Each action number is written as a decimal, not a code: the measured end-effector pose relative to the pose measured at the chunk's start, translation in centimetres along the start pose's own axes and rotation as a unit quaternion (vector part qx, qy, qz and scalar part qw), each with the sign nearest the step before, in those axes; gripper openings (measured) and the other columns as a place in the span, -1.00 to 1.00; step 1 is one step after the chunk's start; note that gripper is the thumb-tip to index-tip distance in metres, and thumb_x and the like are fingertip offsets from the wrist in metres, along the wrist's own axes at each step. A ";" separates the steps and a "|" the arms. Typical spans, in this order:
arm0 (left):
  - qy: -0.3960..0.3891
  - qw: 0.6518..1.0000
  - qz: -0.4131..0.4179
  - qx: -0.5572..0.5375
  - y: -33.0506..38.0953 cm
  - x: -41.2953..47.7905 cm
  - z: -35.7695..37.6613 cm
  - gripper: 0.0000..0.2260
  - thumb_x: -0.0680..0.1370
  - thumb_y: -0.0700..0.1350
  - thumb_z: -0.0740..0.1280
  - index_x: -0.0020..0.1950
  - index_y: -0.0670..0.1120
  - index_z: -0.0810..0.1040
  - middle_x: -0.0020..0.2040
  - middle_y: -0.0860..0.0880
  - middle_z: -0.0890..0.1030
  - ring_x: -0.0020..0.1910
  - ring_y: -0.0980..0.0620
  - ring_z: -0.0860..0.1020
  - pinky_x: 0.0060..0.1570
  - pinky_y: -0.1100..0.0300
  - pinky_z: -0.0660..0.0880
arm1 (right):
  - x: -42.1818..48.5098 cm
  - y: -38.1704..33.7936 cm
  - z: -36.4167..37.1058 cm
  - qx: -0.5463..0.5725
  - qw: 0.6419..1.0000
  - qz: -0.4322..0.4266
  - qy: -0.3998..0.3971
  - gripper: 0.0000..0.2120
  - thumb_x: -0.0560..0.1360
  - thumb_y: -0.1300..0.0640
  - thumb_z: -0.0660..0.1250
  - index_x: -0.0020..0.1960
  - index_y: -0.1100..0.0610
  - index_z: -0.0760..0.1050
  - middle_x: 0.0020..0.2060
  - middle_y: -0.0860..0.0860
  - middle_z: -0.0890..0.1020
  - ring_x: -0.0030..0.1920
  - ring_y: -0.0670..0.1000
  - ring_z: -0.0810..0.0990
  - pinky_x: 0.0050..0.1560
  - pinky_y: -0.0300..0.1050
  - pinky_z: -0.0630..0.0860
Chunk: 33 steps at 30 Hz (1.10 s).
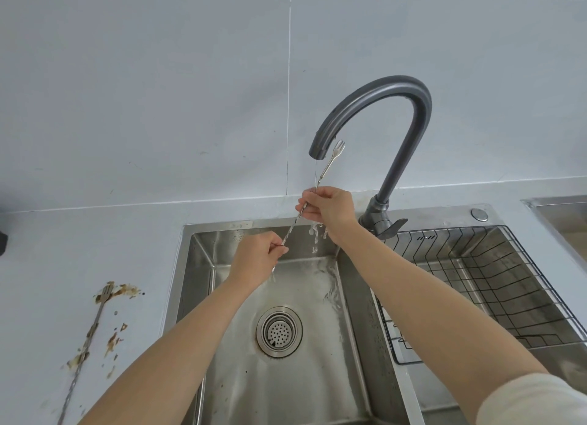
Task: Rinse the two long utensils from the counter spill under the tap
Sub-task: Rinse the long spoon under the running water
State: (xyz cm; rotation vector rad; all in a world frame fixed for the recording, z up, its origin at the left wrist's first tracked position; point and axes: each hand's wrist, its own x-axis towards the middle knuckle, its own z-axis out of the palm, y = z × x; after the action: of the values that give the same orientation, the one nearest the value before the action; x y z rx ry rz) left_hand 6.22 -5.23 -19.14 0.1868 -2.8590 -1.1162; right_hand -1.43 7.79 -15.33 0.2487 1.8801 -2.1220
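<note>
A long thin metal fork (330, 159) with a twisted stem slants up under the grey tap (378, 91), its small tines beside the spout. My right hand (330, 207) pinches the stem near its middle. My left hand (259, 256) grips its lower end over the sink (286, 383). A thin stream of water falls from the spout onto my right hand and splashes below it. A second long fork (95, 323), dirty, lies on the counter at the left in a brown spill (122, 291).
A round drain strainer (279, 331) sits in the wet sink floor. A black wire rack (495, 285) fills the right basin. The tap lever (392, 227) is just right of my right wrist. Brown crumbs (112, 342) dot the white counter beside the dirty fork.
</note>
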 end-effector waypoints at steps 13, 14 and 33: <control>-0.024 0.996 0.025 0.078 -0.1 -0.4 -0.1 -0.84 0.53 -0.17 0.29 -0.08 -0.25 0.59 -0.22 -0.18 0.67 -0.28 -0.09 0.55 -0.13 0.12 0.46 | -0.1 0.6 -0.3 0.064 0.998 0.019 0.007 -0.83 0.55 0.33 0.23 -0.21 0.28 0.48 -0.33 0.13 0.57 -0.51 -0.10 0.62 -0.33 -0.29 0.62; -0.033 0.998 0.016 0.053 -0.3 -0.5 0.0 -0.84 0.53 -0.18 0.30 -0.09 -0.27 0.59 -0.27 -0.15 0.66 -0.38 0.01 0.53 -0.17 0.14 0.46 | -0.1 0.6 -0.3 0.072 0.997 0.018 -0.001 -0.84 0.54 0.34 0.24 -0.21 0.28 0.48 -0.32 0.13 0.57 -0.49 -0.09 0.63 -0.30 -0.26 0.64; -0.084 0.996 -0.025 -0.019 -1.9 -1.6 -0.5 -0.86 0.52 -0.24 0.31 -0.24 -0.10 0.50 -0.46 0.08 0.47 -0.53 0.22 0.43 -0.38 0.35 0.38 | 0.2 0.7 -0.1 0.133 0.990 0.040 0.000 -0.87 0.52 0.40 0.24 -0.19 0.28 0.46 -0.31 0.14 0.59 -0.40 -0.02 0.65 -0.22 -0.20 0.63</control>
State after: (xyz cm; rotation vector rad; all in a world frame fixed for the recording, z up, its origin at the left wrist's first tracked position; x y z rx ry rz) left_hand 8.01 -6.76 -20.07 0.1702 -2.9908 -1.2518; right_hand -1.39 7.82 -16.10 0.3732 1.5555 -2.3125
